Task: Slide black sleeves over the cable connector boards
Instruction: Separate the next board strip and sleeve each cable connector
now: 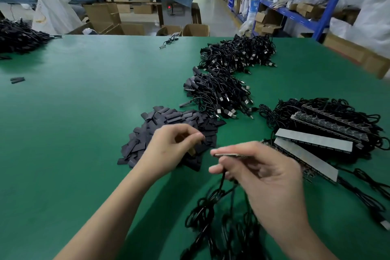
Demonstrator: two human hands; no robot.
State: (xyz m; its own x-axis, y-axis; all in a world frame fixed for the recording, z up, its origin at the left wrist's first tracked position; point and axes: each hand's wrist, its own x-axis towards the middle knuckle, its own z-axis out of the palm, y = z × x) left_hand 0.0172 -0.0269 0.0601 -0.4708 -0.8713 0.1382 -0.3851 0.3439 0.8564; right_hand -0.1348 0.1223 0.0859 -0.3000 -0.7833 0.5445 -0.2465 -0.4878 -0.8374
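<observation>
Two hands: left hand curled over the sleeve pile, seemingly pinching one sleeve; right hand pinching a connector board
Head view, relation: connector board just right of the sleeve pile, long axis level, tip aimed at the left hand, near but apart
Look: thin pale board, blurred; black cable dangling beneath

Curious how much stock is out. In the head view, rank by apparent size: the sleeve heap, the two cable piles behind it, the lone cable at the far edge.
1. Sleeve heap.
2. Middle cable pile and far cable pile: about alike, and the far one is farther off, so unranked.
3. Lone cable.
</observation>
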